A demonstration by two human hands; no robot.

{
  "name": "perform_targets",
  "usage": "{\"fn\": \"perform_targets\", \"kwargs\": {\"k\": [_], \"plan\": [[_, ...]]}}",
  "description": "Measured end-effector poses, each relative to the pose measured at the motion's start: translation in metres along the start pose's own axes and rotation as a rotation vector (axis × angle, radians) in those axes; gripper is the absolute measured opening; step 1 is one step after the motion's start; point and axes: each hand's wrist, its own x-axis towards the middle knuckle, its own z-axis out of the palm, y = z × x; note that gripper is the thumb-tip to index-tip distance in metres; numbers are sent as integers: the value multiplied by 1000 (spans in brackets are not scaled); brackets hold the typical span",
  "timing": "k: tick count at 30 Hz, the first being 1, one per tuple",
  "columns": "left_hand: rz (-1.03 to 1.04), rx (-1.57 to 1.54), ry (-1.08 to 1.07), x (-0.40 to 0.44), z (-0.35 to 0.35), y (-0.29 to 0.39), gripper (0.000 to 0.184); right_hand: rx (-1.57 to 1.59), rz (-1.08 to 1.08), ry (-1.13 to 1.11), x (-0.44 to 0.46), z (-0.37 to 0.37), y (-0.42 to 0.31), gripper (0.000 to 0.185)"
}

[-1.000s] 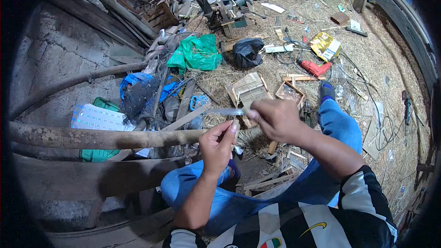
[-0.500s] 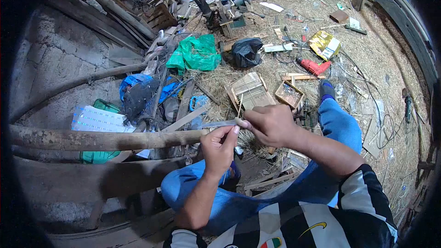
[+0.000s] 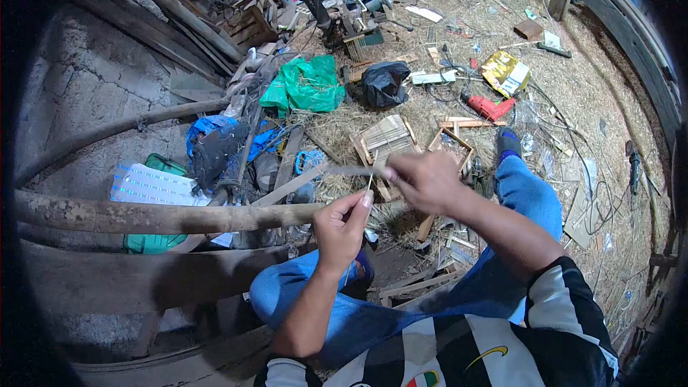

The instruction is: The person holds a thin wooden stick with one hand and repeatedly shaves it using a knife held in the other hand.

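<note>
My left hand [image 3: 340, 231] is closed, with a thin pale wooden stick [image 3: 370, 183] pinched upright between thumb and fingertips. My right hand [image 3: 424, 180] is wrapped round a knife [image 3: 350, 170], whose handle the fingers hide. Its narrow grey blade points left, slightly blurred, and crosses close to the top of the stick. Whether blade and stick touch, I cannot tell. Beyond the hands lies a slatted wooden piece [image 3: 388, 137] on the ground, and a small wooden box [image 3: 451, 145] sits partly behind my right hand.
A bamboo pole [image 3: 172, 216] runs in from the left. Across the straw-strewn ground lie a green plastic bag [image 3: 312, 84], a black bag [image 3: 385, 83], a red power drill [image 3: 490, 106], a yellow packet [image 3: 506, 73] and wood scraps. A dark tool [image 3: 634, 165] with a cord is at right.
My right hand has moved up and slightly right, carrying the blade from beside my left fingertips to higher up near the stick's top. My left hand has barely moved.
</note>
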Motion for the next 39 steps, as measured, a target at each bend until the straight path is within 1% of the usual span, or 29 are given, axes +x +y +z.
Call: {"fn": "perform_targets", "kwargs": {"k": [2,3,5,7,10,12,14,15,17,18,19,21,23,24,25,26,27,28,29,31,32,33,35,36,38,39], "plan": [[6,14,3,1,-1,-1,17,49,-61,-32,-2,-1,-2,32],[3,49,-2,1,-1,4,17,57,-53,-35,1,1,4,32],[2,81,-3,-1,-2,4,17,-45,48,-54,11,1,22,32],[-15,27,9,4,2,-1,17,-36,42,-28,8,0,14,32],[39,82,18,4,2,3,17,-2,-46,-43,0,2,3,32],[49,113,19,-1,0,1,17,-2,7,-49,7,2,18,33],[1,59,9,5,1,-2,17,-58,80,-69,13,-1,20,35],[6,56,11,5,1,-4,17,-62,77,-67,9,-1,14,35],[54,99,23,2,-1,-9,16,-33,-45,-22,0,1,4,35],[48,102,20,2,0,-7,16,2,-12,0,0,5,7,36],[14,71,17,1,2,-4,17,-74,86,16,7,8,22,35],[-4,33,24,1,1,-2,17,-82,164,-13,21,1,38,35],[66,177,17,0,-5,-5,18,-70,158,7,21,-6,34,34],[67,174,22,0,-5,-3,18,-53,156,20,19,-8,30,33],[13,92,19,1,-4,0,19,-55,152,17,15,-8,25,33],[-42,11,14,2,-4,1,19,3,96,42,9,-5,17,32],[-46,10,15,3,-2,0,19,63,44,67,4,-4,9,31],[-39,-39,32,4,-1,0,18,78,1,38,1,-5,1,30],[-29,-87,49,5,0,-1,18,78,1,39,-1,-3,-2,30],[-1,-60,42,7,-1,-8,18,81,-62,-50,-4,0,-6,29],[26,-34,35,7,-2,-10,17,58,-86,-45,-5,1,-7,28],[27,-34,36,6,-3,-8,17,58,-87,-44,-4,1,-7,28],[-82,-32,7,4,-3,-2,17,59,-121,-37,-5,-1,-5,28],[-83,-29,7,5,-2,0,17,61,-120,-37,-3,-1,-3,28],[-112,-149,30,7,1,2,17,39,-59,-5,0,-3,4,27],[-111,-150,31,8,3,2,17,39,-60,-4,1,-4,5,27]]}}
